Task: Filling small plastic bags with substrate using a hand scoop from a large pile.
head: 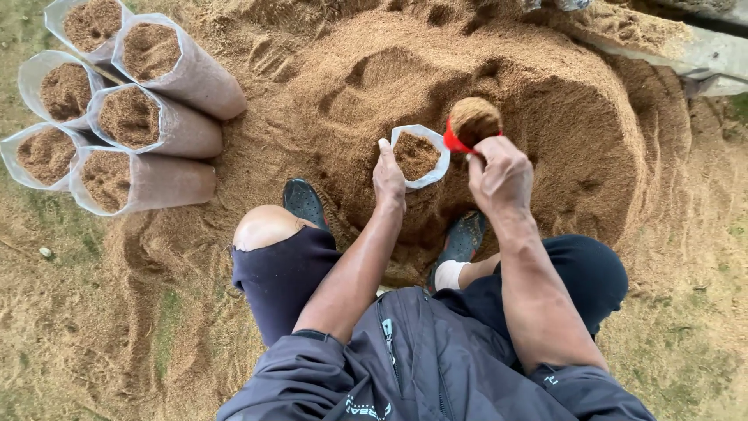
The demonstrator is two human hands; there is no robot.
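While six filled clear plastic bags [128,117] lie stacked at left, left hand [388,178] fingers pinch the rim of an open clear bag [418,154]; right hand [501,178] fingers clasp a heaped red scoop [470,126] just beside it, above the brown sawdust mound [561,117]. Filling step; scoop wants tipping over the bag mouth.

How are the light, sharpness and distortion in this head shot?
Head view: soft, even daylight with no glare and only faint shadows in the sawdust pile; left hand, right hand, red scoop and clear bag are sharp; the wide lens bends the filled bags outward at the left edge.
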